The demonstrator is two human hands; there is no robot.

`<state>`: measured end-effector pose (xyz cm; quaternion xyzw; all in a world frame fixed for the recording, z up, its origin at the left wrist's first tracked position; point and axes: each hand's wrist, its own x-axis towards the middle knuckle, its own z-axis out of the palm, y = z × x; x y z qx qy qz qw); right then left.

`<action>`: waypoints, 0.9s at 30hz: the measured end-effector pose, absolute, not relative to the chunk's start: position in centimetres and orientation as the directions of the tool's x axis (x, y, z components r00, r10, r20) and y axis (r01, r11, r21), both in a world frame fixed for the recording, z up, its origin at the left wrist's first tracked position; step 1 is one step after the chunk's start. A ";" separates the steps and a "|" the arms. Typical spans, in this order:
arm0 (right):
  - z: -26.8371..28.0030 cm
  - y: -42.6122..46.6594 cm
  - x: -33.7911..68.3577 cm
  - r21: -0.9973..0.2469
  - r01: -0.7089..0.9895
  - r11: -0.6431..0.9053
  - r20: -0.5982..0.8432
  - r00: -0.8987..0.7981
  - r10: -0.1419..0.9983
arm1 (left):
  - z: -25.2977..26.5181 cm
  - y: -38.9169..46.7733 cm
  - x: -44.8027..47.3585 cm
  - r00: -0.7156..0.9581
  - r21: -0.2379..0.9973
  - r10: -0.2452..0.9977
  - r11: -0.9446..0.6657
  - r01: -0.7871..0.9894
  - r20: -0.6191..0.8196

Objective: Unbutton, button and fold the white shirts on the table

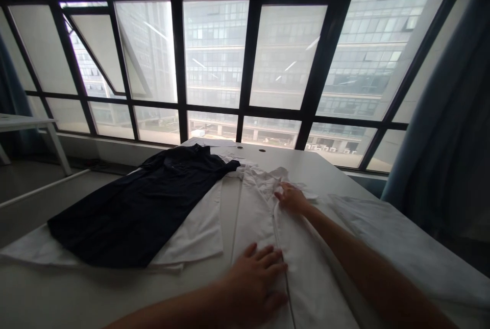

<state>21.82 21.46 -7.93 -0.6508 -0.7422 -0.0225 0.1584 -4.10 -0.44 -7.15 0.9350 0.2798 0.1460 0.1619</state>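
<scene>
A long white garment (254,222), perhaps a coat, lies spread on the white table with a dark lengthwise line or gap between its two front halves. My left hand (254,285) rests flat on its lower part, fingers spread beside that line, gripping nothing. Farther up, my right hand (293,199) is at the crumpled upper end, thumb and fingers closed on the white cloth. To the left lies a black short-sleeved garment (141,206), laid on top of another white garment (201,227).
The white table (306,163) has two dark round holes near its far edge. A sheet of clear plastic or pale cloth (406,242) lies on the right. Behind are large framed windows (214,53), a blue curtain (444,115) and a second white table (26,124).
</scene>
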 end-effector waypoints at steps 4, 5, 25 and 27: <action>-9.1 13.7 21.2 -0.098 0.968 0.230 0.258 -0.198 0.946 | -6.8 -1.5 -4.2 0.776 0.376 0.601 -0.775 0.508 0.190; -9.1 12.0 21.3 -0.098 0.969 0.227 0.247 -0.197 0.949 | -6.6 -1.9 -4.3 0.777 0.369 0.599 -0.778 0.509 0.190; -9.6 3.0 23.7 -0.451 0.801 0.395 0.361 -0.240 0.901 | -7.0 -10.7 -4.2 0.816 0.438 0.538 -0.798 0.413 0.211; -9.3 3.3 24.6 -0.427 0.831 0.356 0.376 -0.195 0.906 | -7.1 -11.6 -4.1 0.847 0.482 0.497 -0.798 0.361 0.188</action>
